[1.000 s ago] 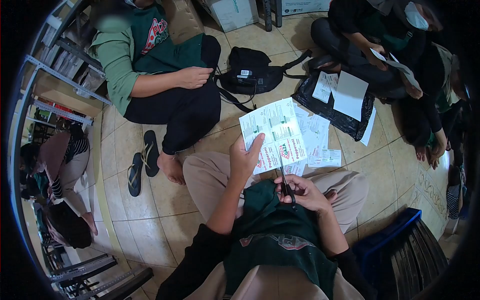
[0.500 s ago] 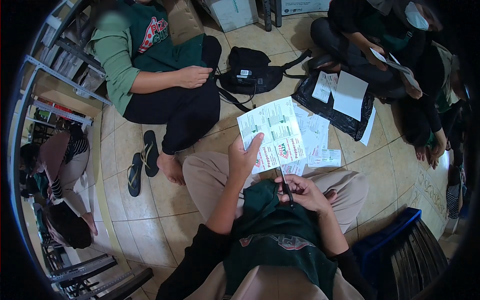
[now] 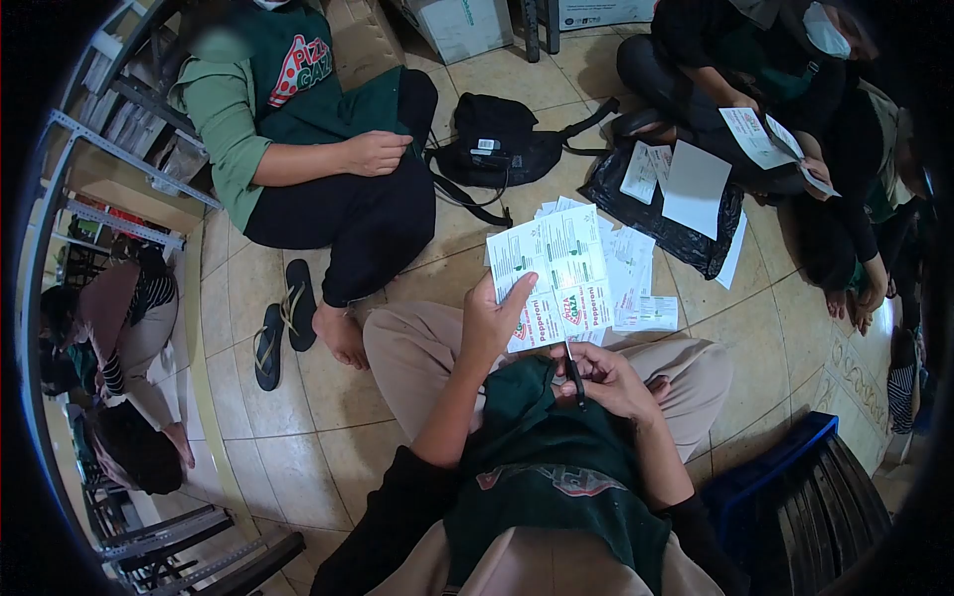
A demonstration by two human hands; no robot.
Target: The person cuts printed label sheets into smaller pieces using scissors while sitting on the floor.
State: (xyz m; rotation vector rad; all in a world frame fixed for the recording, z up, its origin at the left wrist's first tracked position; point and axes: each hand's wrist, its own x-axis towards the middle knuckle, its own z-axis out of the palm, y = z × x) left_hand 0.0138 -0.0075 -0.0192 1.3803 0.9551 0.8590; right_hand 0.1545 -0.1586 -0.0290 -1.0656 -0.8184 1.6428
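The left hand [image 3: 500, 316] has its grip closed on the left edge of the printed sheet [image 3: 550, 275], thumb on top, holding it above the loose papers [image 3: 628, 273] on the tiled floor [image 3: 338, 427]. The right hand [image 3: 611, 380] has its grip partly curled around the black scissors [image 3: 574, 375], whose blades point at the sheet's lower edge. 2 sandals [image 3: 282, 330] lie left of the crossed legs.
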